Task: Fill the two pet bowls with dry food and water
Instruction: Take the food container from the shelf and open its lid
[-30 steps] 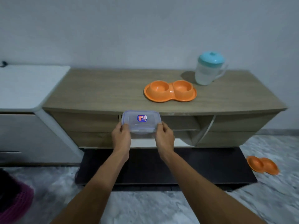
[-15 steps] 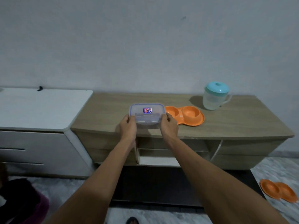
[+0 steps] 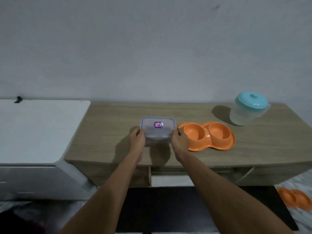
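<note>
Now seeing left hand (image 3: 137,139), right hand (image 3: 180,141) clamping lidded container (image 3: 157,129); double bowl (image 3: 208,136) lying just right of container, nearer right hand.

My clear lidded container (image 3: 157,130), rectangular with a blue seal and a red-blue label, sits level over the cabinet top (image 3: 109,132), midway between front and back edges. Just right, a shallow orange double bowl (image 3: 208,136) lies flat, both wells empty. A translucent jug (image 3: 248,108), teal-lidded, stands upright near the back right corner.
</note>
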Motion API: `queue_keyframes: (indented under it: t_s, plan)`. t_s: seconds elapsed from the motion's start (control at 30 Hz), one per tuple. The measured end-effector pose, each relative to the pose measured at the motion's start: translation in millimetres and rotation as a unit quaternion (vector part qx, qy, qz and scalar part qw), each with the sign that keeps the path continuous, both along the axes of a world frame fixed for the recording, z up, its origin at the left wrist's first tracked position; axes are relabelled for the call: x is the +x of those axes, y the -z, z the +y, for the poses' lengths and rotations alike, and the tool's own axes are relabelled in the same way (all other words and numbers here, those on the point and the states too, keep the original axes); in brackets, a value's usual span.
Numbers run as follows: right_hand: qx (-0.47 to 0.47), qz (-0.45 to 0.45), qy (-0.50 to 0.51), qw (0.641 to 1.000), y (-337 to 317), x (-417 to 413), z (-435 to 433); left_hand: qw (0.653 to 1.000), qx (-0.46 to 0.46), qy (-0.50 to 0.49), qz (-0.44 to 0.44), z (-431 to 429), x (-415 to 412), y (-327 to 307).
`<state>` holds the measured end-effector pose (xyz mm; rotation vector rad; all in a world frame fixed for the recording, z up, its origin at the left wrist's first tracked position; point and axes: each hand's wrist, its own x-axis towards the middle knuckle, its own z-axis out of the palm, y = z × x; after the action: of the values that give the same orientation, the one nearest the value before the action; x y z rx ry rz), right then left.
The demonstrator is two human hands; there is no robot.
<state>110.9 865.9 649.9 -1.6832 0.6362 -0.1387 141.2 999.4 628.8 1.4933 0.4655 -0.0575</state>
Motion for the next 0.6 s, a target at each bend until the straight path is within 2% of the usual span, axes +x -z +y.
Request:
queue_keyframes:
  t_s: [0.2, 0.37, 0.6]
  plan:
    - [0.008, 0.05, 0.003, 0.999, 24.3, 25.5, 11.8, 0.999, -0.004, 0.009, 0.032, 11.5, 24.8, 16.6]
    - [0.019, 0.058, 0.007, 0.998, 33.4, 32.0, 8.1, 0.998, 0.0, 0.028, 0.053, 13.3, 29.9, 22.0]
    - [-0.066, 0.069, -0.03, 0.995, 39.2, 37.7, -2.0, 0.997, 0.006, 0.035, 0.065, 13.9, 25.3, 27.3]
